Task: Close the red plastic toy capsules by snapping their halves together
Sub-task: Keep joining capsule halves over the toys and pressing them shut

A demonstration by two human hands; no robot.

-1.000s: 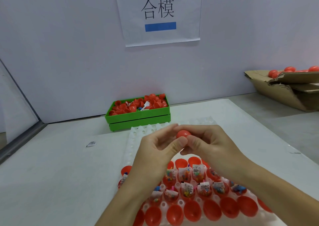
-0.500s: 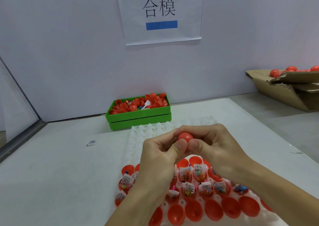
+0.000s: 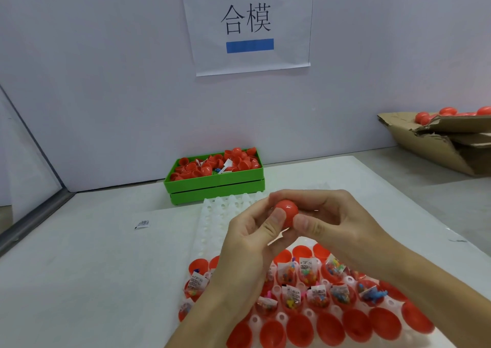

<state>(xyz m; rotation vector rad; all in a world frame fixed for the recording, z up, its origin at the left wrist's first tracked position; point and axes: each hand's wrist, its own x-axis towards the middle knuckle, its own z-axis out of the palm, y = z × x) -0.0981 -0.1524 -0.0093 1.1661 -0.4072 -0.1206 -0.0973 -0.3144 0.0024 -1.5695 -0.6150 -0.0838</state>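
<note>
Pinching red capsule [image 3: 286,213] above white tray [image 3: 212,215], left hand [image 3: 252,244] and right hand [image 3: 332,220] fingers both grasping it. Likely handling light, stiff, slippery; gripping opposite domes.

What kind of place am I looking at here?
Probably a small factory assembly bench: a wall sign, a green bin of red capsule halves, a white tray of toy-filled halves, and both hands pressing one capsule.

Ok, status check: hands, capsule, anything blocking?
Left hand and right hand both pinching one red capsule above the white tray. Seam hidden by fingers, closure unconfirmed. Open filled halves waiting below. Nothing in the way.
</note>
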